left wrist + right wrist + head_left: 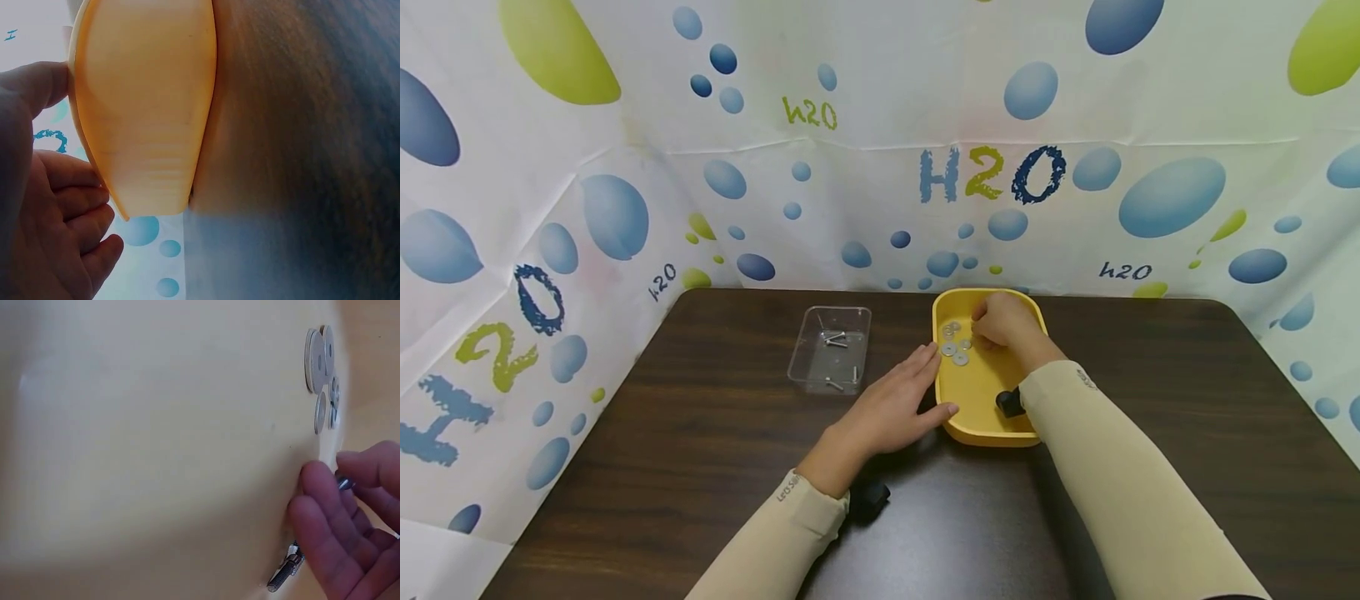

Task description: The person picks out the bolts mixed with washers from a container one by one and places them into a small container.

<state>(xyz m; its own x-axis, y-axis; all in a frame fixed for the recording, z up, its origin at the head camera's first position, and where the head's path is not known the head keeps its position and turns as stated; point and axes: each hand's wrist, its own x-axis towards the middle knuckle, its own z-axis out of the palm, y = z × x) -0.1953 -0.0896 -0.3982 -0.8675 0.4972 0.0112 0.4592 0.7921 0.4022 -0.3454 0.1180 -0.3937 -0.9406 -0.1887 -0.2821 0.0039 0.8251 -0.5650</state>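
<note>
Right hand (1011, 323) is down inside the yellow tray (973, 396), towards its far end. In the right wrist view its thumb and index finger nearly meet, pinching a small metal piece (344, 482); mostly hidden, so type uncertain. Left hand (891, 408) lies against the tray's left rim, fingers extended and thumb set wide, touching without wrapping round it.

Tray stands on the desk (700, 433). Washers (949, 349) lie grouped by its left wall, left of the right hand; threaded bolts (284, 572) lie on the tray floor just beside the right fingertips. Left of the tray, well apart, a clear box (823, 368) contains several loose screws (836, 338).

Risks, my judgement: the piece is small and probably smooth, so a slack pinch could let it slip back among the bolts. Crowded fingertips might pick up or knock a neighbouring bolt. The right wrist's black camera (1011, 403) sits low over the tray and could catch the rim on withdrawal; the light left-hand contact might not stop the tray sliding.
</note>
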